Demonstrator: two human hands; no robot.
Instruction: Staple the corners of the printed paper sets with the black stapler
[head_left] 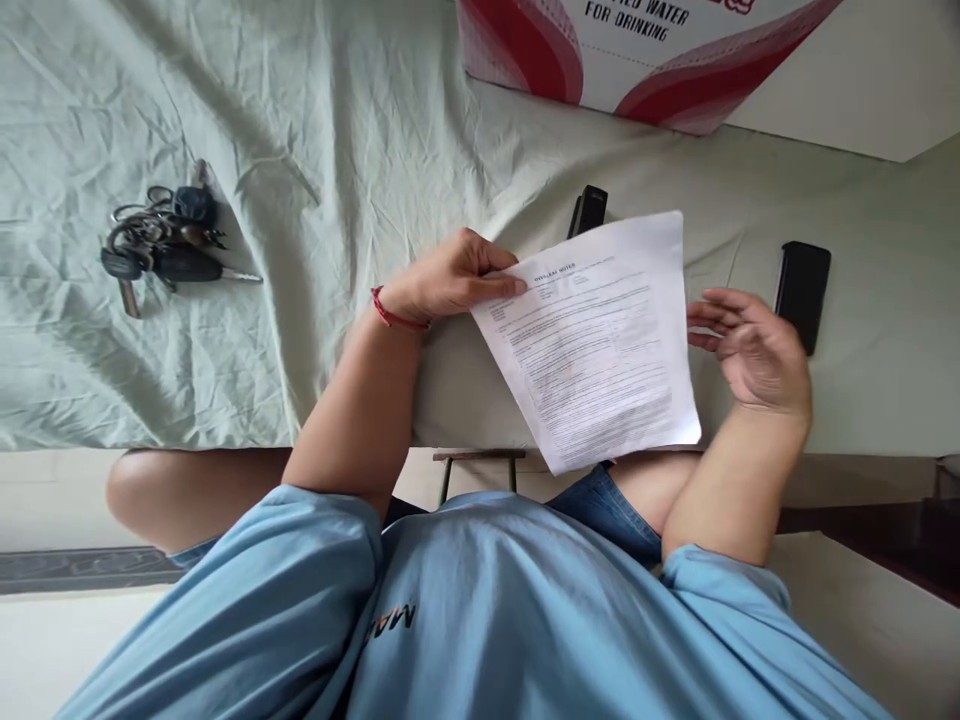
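A printed sheet of paper [600, 350] hangs tilted over the front edge of the cloth-covered surface. My left hand [465, 275], with a red string bracelet on its wrist, pinches the sheet's upper left corner between thumb and fingers. My right hand [757, 345] is just beyond the sheet's right edge, palm turned up and fingers loosely apart, holding nothing. Small lines of text fill the page, too fine to read. Partly hidden behind the paper's top edge is a small black object [589, 210]. A dark phone-like slab [802, 290] lies beside my right hand.
A bunch of keys [169, 240] lies on the left of the wrinkled pale green cloth [360, 120]. At the back stands a red and white drinking-water carton [637, 60]. The cloth's front edge runs above my legs, where a metal stool frame [480, 457] shows.
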